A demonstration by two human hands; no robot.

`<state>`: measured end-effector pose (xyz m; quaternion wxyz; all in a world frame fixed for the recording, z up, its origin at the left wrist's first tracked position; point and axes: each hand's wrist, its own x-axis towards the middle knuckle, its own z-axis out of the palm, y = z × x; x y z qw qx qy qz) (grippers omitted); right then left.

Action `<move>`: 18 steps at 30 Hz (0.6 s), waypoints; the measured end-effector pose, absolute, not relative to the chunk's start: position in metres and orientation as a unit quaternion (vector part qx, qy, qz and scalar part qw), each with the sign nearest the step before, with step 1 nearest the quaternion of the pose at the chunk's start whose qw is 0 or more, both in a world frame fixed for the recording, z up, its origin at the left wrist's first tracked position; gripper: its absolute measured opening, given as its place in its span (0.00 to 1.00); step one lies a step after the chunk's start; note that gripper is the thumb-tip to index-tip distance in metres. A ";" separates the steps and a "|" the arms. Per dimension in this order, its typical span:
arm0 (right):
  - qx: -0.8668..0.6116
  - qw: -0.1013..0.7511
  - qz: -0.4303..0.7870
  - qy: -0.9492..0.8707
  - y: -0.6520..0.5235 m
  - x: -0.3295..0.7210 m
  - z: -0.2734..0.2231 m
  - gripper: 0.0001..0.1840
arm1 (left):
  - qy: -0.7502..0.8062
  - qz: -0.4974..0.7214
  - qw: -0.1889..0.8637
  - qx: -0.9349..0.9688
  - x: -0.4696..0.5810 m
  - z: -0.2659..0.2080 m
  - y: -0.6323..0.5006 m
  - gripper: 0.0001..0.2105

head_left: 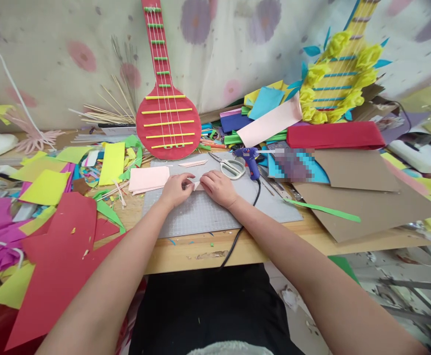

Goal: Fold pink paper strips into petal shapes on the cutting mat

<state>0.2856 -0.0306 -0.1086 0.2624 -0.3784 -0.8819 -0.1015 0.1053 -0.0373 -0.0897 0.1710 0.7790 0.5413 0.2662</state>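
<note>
Over the grey cutting mat (204,217), my left hand (177,190) and my right hand (218,189) are close together on a small piece of pale pink paper (199,187). My left thumb and index finger pinch its left end. The fingers of my right hand are bunched over the other end and hide much of it. A stack of pale pink paper (149,180) lies beside my left hand. Beyond my hands are a thin pink offcut (193,163), scissors (233,170) with pale handles, and a blue glue gun (251,162).
A red paper lute (169,121) leans against the curtain behind the mat; a yellow one (333,81) with paper flowers stands right. Red sheets (67,231) and scraps crowd the left. Brown cardboard (370,212) covers the right. A black cord (237,239) crosses the mat.
</note>
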 end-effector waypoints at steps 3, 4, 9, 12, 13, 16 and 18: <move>-0.377 0.287 -0.124 -0.872 -0.032 0.286 -0.108 0.12 | 0.536 0.239 0.185 0.788 0.104 -0.084 -0.038 0.16; -0.375 0.290 -0.130 -0.871 -0.031 0.286 -0.108 0.12 | 0.536 0.231 0.189 0.789 0.104 -0.081 -0.038 0.17; -0.356 0.267 -0.138 -0.885 -0.026 0.287 -0.106 0.12 | 0.585 0.190 0.199 0.763 0.110 -0.075 -0.039 0.17; -0.361 0.252 -0.133 -0.888 -0.021 0.287 -0.101 0.13 | 0.605 0.189 0.191 0.749 0.112 -0.076 -0.037 0.17; -0.362 0.245 -0.128 -0.890 -0.020 0.286 -0.100 0.13 | 0.608 0.196 0.195 0.745 0.112 -0.078 -0.037 0.17; -0.364 0.227 -0.105 -0.897 -0.018 0.286 -0.096 0.14 | 0.602 0.236 0.226 0.729 0.111 -0.083 -0.033 0.17; -0.376 0.229 -0.084 -0.894 -0.016 0.287 -0.093 0.13 | 0.603 0.272 0.257 0.704 0.111 -0.087 -0.029 0.16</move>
